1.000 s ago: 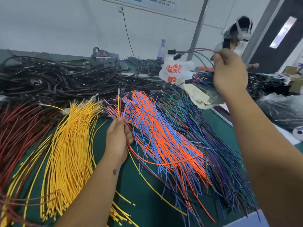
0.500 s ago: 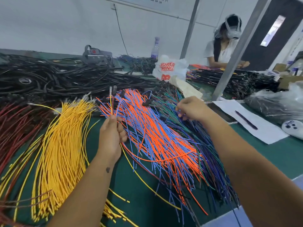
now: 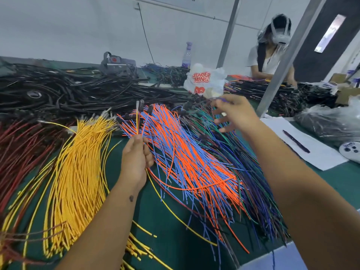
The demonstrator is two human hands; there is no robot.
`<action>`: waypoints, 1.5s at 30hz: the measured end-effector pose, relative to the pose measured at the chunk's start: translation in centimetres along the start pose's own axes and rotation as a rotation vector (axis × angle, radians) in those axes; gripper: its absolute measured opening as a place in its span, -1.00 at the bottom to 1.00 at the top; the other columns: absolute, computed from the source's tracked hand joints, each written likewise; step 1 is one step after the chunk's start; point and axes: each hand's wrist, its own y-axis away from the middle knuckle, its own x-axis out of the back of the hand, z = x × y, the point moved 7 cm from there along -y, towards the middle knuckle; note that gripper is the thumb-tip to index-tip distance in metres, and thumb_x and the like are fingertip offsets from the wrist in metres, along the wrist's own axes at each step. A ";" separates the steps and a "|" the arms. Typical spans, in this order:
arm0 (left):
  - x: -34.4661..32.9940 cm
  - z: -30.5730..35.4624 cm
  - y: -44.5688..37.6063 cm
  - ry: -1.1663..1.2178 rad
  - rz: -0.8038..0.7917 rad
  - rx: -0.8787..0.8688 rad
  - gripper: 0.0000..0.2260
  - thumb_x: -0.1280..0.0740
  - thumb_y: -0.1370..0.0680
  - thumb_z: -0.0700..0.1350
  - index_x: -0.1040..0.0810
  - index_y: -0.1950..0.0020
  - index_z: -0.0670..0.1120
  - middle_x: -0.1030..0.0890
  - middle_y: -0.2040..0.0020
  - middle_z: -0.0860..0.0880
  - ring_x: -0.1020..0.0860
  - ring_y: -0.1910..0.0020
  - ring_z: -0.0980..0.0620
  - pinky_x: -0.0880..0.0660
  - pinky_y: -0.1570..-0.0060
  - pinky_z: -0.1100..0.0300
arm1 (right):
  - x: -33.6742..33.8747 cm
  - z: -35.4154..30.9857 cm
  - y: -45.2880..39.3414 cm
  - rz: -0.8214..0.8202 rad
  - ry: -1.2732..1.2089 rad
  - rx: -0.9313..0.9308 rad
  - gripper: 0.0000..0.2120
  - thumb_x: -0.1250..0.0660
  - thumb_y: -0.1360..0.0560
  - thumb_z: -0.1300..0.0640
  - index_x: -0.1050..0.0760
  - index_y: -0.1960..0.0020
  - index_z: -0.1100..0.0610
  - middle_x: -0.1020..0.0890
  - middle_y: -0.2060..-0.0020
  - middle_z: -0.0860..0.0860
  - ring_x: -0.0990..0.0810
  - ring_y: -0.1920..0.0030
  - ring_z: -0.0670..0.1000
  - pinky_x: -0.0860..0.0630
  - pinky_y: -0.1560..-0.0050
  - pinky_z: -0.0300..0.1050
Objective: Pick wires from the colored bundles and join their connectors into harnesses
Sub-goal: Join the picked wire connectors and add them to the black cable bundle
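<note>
Centrally, the left hand (image 3: pixel 136 158) pinches a few picked wires (image 3: pixel 137 121) upright, their connectors (image 3: pixel 139 103) standing clear above the orange-and-blue bundle (image 3: pixel 187 152). The right hand (image 3: pixel 231 114) hovers over the dark green-and-purple bundle (image 3: pixel 243 158), thumb and forefinger closed on what looks like a purple wire end (image 3: pixel 224 99), the other fingers spread; motion blur leaves that grip uncertain. All bundles, including the yellow bundle (image 3: pixel 78 168), lie fanned on the green table (image 3: pixel 171 230). Likely hazards: the dark strands overlap densely, so a pull could drag neighbours along or tangle them into the orange-and-blue bundle just beside. The yellow strand trailing from the left hand across the table may snag on loose ends. A light pinch could let the upright connectors slip out of alignment before mating.
</note>
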 end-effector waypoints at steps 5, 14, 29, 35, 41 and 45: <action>-0.1 0.5 0.1 -0.203 0.032 0.030 -0.71 -0.06 -0.68 -0.10 -0.38 0.21 -0.08 -0.24 0.59 0.10 -0.17 0.65 0.15 -0.12 0.62 0.37 | -0.1 -4.5 1.1 -0.013 0.167 0.071 -0.76 -0.19 -0.62 0.01 -0.61 -0.09 0.03 -0.57 0.12 0.10 -0.59 0.17 0.12 -0.55 0.25 -0.07; 5.2 7.8 -0.7 -0.270 0.078 -0.025 -0.68 -0.04 -0.69 -0.10 -0.34 0.26 -0.05 -0.15 0.66 0.13 -0.08 0.70 0.22 -0.04 0.62 0.49 | -4.2 -7.4 -0.3 -0.024 0.704 0.282 -0.72 -0.27 -0.51 0.14 -0.59 -0.19 0.03 -0.63 -0.16 0.09 -0.56 -0.16 0.09 -0.41 -0.14 -0.14; 13.0 6.7 -2.3 -0.477 0.117 -0.040 -0.68 -0.04 -0.67 -0.12 -0.35 0.27 -0.05 -0.19 0.64 0.14 -0.11 0.69 0.22 -0.06 0.60 0.49 | -10.3 0.1 1.3 -0.626 1.189 0.024 -0.79 -0.38 -0.47 0.05 -0.60 0.24 0.17 -0.65 0.35 0.14 -0.59 0.38 0.09 -0.52 0.28 -0.10; 14.0 7.1 -1.8 -0.402 0.132 -0.109 -0.70 -0.06 -0.66 -0.11 -0.38 0.25 -0.04 -0.19 0.59 0.16 -0.11 0.64 0.20 -0.07 0.59 0.44 | -13.3 -7.1 3.0 -0.542 0.195 0.109 -0.73 -0.15 -0.65 0.10 -0.31 0.22 0.10 -0.52 0.49 0.11 -0.45 0.60 0.02 -0.31 0.54 -0.26; 14.8 7.1 -1.7 -0.194 0.168 -0.002 -0.72 -0.08 -0.67 -0.10 -0.37 0.23 -0.05 -0.17 0.58 0.12 -0.09 0.67 0.20 -0.07 0.61 0.48 | -20.3 -7.0 2.8 -0.498 -0.794 -0.203 -0.65 -0.06 -0.66 -0.06 -0.40 0.16 0.12 -0.24 0.62 -0.08 -0.13 0.67 -0.13 -0.09 0.56 -0.36; 14.3 6.9 -1.4 -0.154 0.087 0.092 -0.73 -0.08 -0.68 -0.08 -0.37 0.20 -0.07 -0.15 0.61 0.14 -0.07 0.69 0.21 -0.05 0.64 0.49 | -26.6 -1.8 4.9 -0.454 -1.219 -0.562 -0.70 -0.05 -0.66 0.06 -0.42 0.16 0.11 -0.29 0.57 -0.09 -0.21 0.57 -0.14 -0.18 0.43 -0.31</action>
